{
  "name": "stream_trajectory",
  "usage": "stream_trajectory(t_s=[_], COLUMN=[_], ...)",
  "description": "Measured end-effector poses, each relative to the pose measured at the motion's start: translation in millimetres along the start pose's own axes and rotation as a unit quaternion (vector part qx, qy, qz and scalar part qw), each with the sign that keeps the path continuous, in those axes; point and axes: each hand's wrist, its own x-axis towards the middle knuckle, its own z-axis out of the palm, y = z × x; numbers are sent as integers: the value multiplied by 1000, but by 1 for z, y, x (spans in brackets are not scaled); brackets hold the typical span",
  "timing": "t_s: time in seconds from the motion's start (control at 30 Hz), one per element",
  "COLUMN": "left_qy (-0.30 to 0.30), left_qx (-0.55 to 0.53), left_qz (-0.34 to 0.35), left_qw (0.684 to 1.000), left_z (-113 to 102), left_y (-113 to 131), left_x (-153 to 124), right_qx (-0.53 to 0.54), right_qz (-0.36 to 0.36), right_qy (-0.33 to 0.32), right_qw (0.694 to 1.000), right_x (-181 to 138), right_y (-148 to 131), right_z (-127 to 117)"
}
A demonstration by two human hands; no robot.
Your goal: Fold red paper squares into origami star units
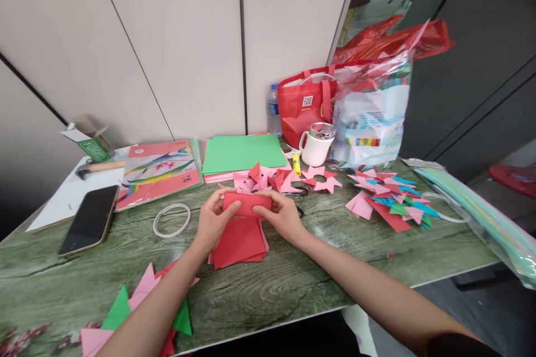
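My left grip point(213, 222) and right grip point(281, 215) both pinch a red sheet point(247, 204) above the stack point(238, 242); mid-fold, I judge. A clean crease needs edges aligned.

Bright, diffuse light is falling evenly over the table point(293, 284). Shadows are showing only faintly under the red paper point(247, 203). Glare is flaring on the plastic bag point(372, 117). The lower left corner is darkening. Wide-angle distortion is bending the wall seams point(242, 39) and stretching the frame edges. Focus is reading sharp throughout.
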Motion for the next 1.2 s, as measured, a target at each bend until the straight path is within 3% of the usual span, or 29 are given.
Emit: stream_trajectory(t_s=[0.17,0.57,1.2], left_qy=[13,12,-1], left_qx=[-7,-4,-6], left_qz=[-14,-30,-26], left_qw=[1000,999,1000], left_z=[1,-1,-2], left_y=[-1,-5,-5], left_x=[0,1,1], right_qx=[-37,17,12], right_qz=[-8,28,39], right_qy=[4,-9,8], right_qw=[999,999,999], right_x=[-1,1,3], right_y=[-1,-3,0], right_z=[0,0,0])
